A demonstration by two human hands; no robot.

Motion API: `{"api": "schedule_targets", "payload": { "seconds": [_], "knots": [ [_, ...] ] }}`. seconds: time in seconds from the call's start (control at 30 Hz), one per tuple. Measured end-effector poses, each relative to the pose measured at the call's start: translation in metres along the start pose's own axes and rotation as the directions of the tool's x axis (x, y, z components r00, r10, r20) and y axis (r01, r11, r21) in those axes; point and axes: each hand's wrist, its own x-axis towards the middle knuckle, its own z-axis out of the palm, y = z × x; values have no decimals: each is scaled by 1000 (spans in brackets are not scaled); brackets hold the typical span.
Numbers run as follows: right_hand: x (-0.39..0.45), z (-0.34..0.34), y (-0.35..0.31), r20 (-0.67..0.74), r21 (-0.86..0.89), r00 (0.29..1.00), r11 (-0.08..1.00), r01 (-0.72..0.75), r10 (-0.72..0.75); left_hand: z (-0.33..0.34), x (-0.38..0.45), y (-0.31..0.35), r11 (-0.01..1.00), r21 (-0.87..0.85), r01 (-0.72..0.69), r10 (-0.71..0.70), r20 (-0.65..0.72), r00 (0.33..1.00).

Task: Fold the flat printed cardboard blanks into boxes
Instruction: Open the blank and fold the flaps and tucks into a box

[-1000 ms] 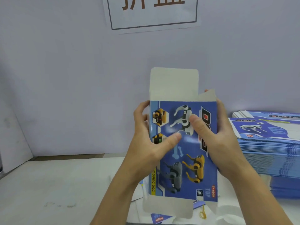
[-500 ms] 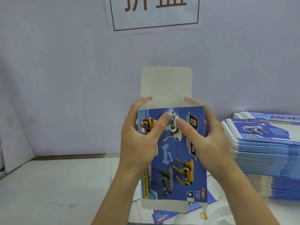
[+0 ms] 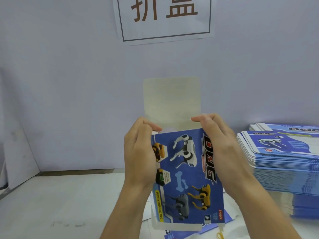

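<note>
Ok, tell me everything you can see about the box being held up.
The box is thin printed cardboard, blue, showing white, grey and yellow robot dogs, a bone and the word DOG. It is held upright above the table. Its plain pale top flap stands open, and a pale flap shows at the bottom. The left hand grips its left edge and the right hand its right, fingertips at the top corners.

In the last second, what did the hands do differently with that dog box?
Both thumbs came off the printed front. The left hand and right hand slid up to the box top corners, fingers curling in over the open end, apparently tucking the side flaps. The tall plain flap stays upright; the stack of blanks is untouched.
</note>
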Motion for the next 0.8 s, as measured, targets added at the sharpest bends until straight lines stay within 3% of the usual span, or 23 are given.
{"api": "schedule_targets", "payload": {
  "seconds": [0.2, 0.37, 0.53, 0.63, 0.8],
  "knots": [
    [-4, -1, 8, -54, 112, 995, 991, -74, 80, 0, -1, 3, 991, -130, 3, -2, 8, 1000],
    [-5, -2, 3, 41, 160, 996, 983, -88, 83, 4, -2, 4, 994, -108, -22, 29, 60, 998],
    [-9, -1, 12, 78, 320, 996, 945, -62, 39, 1, -3, 3, 985, -134, -106, 106, -6, 994],
    [-9, -1, 12, 117, 356, 992, 930, -86, 47, 1, -7, 3, 979, -195, -53, 45, -45, 998],
    [3, -9, 12, 194, 308, 979, 943, -126, 68, -5, -2, -2, 973, -229, -6, 30, 102, 994]
  ]
}}
